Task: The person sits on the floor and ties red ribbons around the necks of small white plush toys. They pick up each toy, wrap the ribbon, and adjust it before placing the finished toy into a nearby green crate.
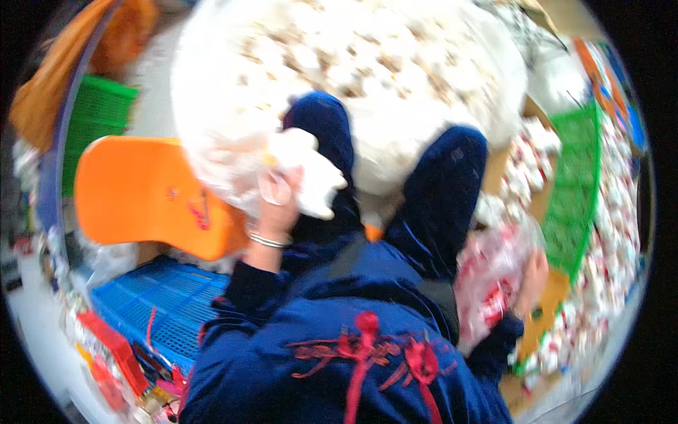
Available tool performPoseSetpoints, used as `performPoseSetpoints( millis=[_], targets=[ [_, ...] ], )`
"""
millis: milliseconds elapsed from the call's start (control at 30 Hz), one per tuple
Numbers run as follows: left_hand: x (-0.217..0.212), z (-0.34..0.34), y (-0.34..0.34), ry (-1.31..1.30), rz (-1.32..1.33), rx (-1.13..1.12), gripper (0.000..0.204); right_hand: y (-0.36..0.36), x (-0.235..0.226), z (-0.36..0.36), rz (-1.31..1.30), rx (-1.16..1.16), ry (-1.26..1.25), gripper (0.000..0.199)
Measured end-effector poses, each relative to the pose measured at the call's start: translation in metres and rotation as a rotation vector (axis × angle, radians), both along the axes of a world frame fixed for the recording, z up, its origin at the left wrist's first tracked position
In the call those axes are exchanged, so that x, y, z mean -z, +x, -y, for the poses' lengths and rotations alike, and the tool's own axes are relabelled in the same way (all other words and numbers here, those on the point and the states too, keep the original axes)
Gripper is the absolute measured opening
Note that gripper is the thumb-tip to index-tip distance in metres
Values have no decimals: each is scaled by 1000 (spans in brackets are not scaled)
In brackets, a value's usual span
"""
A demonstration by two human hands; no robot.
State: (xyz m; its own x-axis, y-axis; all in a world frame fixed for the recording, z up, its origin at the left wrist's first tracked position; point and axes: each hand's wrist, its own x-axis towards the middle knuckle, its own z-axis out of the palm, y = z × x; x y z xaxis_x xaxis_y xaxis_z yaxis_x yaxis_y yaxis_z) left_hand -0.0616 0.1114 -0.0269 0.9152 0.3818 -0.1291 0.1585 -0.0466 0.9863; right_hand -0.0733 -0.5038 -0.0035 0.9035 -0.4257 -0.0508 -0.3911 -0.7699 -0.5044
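So, white obj. (313, 169) in L fingers (292, 181); mostly to their rt

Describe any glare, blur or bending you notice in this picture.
Head view: strong brightness bleaches the big white bag; blur softens the left hand in the head view; the head view's fisheye circle leaves black corners.
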Motion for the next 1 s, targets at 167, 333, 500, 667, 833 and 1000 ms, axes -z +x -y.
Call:
performPoseSetpoints(
  millis=[167, 333, 500, 667, 833, 1000],
  targets=[
    [-21, 36, 18, 12, 66, 138, 36, -47, 56, 11, -155, -52, -284, 41],
    [-11, 47, 28, -110, 202, 274, 36, -4, 63, -70, -195, -123, -241, 40],
    [-14, 52, 14, -100, 149, 317, 42, 21, 61, -104, -189, -187, -200, 40],
    [-11, 53, 13, -121, 150, 348, 45, 29, 60, -119, -196, -216, -180, 39],
    [-8, 53, 12, -66, 195, 322, 45, 28, 56, -118, -208, -218, -184, 39],
    [-14, 49, 9, -67, 183, 320, 46, 24, 56, -113, -224, -219, -183, 38]
  ],
)
